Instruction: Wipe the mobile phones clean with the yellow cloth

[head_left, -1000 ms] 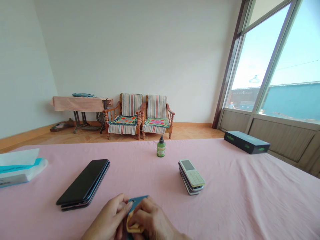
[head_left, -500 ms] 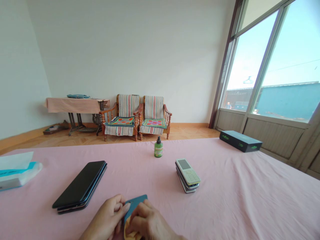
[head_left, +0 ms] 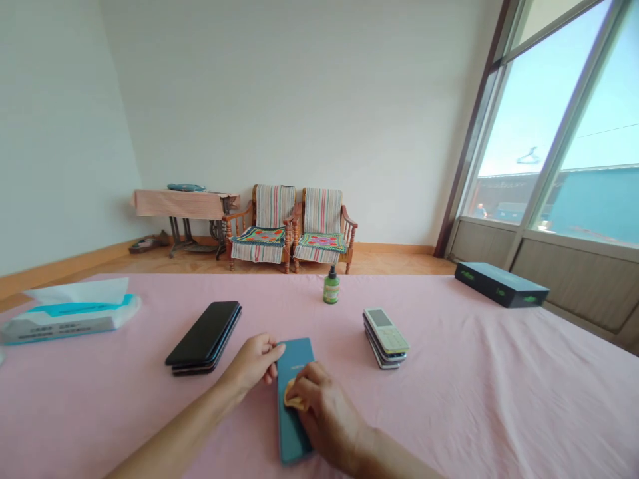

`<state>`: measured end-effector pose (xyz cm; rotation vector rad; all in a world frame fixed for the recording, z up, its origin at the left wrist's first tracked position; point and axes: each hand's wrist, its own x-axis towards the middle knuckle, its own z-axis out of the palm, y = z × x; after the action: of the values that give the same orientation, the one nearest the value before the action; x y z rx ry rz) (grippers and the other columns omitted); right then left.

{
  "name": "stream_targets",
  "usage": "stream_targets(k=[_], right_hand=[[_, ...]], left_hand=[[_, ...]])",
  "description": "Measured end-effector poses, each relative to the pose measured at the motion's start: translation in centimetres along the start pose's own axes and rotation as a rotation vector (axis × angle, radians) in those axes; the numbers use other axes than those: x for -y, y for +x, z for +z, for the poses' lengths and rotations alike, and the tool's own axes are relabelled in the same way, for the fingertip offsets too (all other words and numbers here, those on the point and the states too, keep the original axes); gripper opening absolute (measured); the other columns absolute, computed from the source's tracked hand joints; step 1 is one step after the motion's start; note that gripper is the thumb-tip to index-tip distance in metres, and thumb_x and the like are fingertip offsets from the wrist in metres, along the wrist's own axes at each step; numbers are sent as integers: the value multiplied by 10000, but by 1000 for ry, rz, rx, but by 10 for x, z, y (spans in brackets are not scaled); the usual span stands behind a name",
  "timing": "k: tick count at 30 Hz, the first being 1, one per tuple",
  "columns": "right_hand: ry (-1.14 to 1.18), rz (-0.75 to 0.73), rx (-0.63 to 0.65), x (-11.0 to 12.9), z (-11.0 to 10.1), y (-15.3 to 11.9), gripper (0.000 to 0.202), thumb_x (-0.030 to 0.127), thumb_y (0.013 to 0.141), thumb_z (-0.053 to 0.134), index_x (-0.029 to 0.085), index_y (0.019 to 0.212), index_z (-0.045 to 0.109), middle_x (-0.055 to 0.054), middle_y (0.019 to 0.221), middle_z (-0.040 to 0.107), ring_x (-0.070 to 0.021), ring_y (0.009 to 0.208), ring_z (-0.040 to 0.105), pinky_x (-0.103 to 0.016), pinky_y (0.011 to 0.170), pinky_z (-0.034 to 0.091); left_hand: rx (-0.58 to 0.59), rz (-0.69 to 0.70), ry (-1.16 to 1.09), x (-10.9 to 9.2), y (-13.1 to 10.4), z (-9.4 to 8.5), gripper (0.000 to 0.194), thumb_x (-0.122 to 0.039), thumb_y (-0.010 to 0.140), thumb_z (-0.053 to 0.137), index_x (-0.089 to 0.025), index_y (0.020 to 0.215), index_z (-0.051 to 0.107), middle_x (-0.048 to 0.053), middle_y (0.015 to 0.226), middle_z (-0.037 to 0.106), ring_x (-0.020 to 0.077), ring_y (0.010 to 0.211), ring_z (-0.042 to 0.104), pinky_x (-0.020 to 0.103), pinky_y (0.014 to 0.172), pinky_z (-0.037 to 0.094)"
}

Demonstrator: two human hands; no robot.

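Both arms reach further forward over the bench (head_left: pixel 459 392) than a second ago, and the blue phone (head_left: pixel 290 429) travels out with them, its face showing at nearly full length. That leaves its upper part bare, with the folded yellow cloth (head_left: pixel 293 398) against the middle. Left hand (head_left: pixel 260 359) has its thumb on the phone's upper left corner, the fingers curled at its edge, seeming to steady it; right hand (head_left: pixel 327 412) pinches the cloth onto the phone. Whether the phone lies quite flat is hard to tell.

Beyond rises a plain pale wall (head_left: pixel 309 100), with tall window panes (head_left: pixel 544 133) at right; two armchairs (head_left: pixel 264 236) and a cloth-draped sewing table (head_left: pixel 177 203) stand along it. Pink fabric covers the bench, creased at right. On it are a black box (head_left: pixel 499 287) at the far right, a tissue pack (head_left: pixel 70 327) at far left, the dark phone stack (head_left: pixel 206 334) left of the hands, the smaller keypad phone stack (head_left: pixel 387 334) to their right, and a green bottle (head_left: pixel 331 291) behind.
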<state>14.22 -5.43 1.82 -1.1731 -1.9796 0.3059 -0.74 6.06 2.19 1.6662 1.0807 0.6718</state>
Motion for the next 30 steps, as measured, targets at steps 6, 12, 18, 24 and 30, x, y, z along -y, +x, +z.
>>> stream_targets(k=[6,12,18,24,30], right_hand=[[86,-8,-14,-10,5,-9,262,-15,737,477,181,798,640,-31,834,585,-149,779,556,-254,673,451],[84,13,-25,-23,14,9,239,5,786,480,171,758,649,-36,813,572,-149,771,547,-250,662,441],[42,59,-83,-36,22,36,263,-36,745,466,173,747,627,-25,804,551,-154,787,522,-267,705,420],[55,56,-20,-23,26,15,325,-86,637,459,182,768,588,-34,849,550,-164,830,513,-254,700,417],[43,14,-109,-27,27,34,327,-72,670,440,191,792,592,-28,865,550,-157,856,502,-255,743,408]], left_hand=[[12,-131,-5,14,23,-1,271,-287,923,549,-146,1155,540,82,1134,578,212,936,608,400,784,525],[56,-171,6,20,25,-1,282,-288,922,551,-151,1169,534,84,1159,567,220,963,600,413,803,519],[65,-143,7,27,28,-3,263,-288,927,545,-148,1149,543,77,1126,580,205,925,610,391,776,529],[15,-80,9,30,30,-2,274,-388,843,608,-119,842,556,-39,553,583,93,407,523,193,415,406],[9,-30,28,23,29,-2,373,-512,717,617,-173,697,463,-78,400,504,71,283,402,166,329,265]])
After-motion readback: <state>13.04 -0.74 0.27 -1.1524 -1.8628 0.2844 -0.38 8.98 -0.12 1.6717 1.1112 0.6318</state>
